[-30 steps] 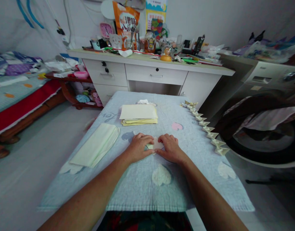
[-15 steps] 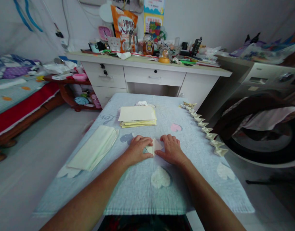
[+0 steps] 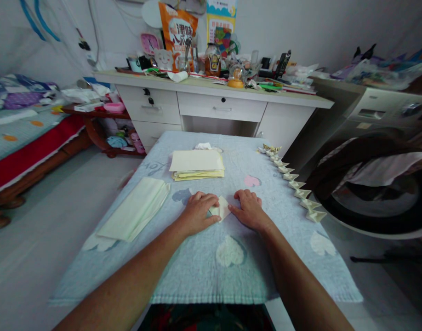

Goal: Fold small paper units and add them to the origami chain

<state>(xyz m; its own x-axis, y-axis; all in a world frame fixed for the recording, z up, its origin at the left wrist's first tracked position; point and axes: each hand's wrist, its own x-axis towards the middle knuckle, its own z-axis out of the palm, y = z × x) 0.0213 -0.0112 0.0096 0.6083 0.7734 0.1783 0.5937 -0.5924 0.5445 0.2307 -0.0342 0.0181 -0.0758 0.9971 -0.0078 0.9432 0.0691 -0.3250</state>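
A small folded piece of cream paper (image 3: 223, 209) lies on the cloth-covered table between my two hands. My left hand (image 3: 200, 211) grips its left side, index finger on top and thumb along the near edge. My right hand (image 3: 248, 209) rests to the right of it, thumb apart from the curled fingers, the thumb tip at the paper's right corner. Whether that thumb presses on the corner, I cannot tell. Beyond the hands sits a stack of cream paper sheets (image 3: 197, 161). Left of my left hand lies a pile of long folded paper (image 3: 133, 209).
A row of pointed folded paper pieces (image 3: 297, 185) runs along the right side of the table (image 3: 211, 285). Behind stands a white desk (image 3: 221, 103) with cluttered top. A washing machine (image 3: 379, 110) is at right, a bed (image 3: 35, 142) at left.
My right hand has shifted slightly right, and its thumb has drawn back from the paper's middle to its right corner. More of the paper shows. My left hand stays nearly in place.
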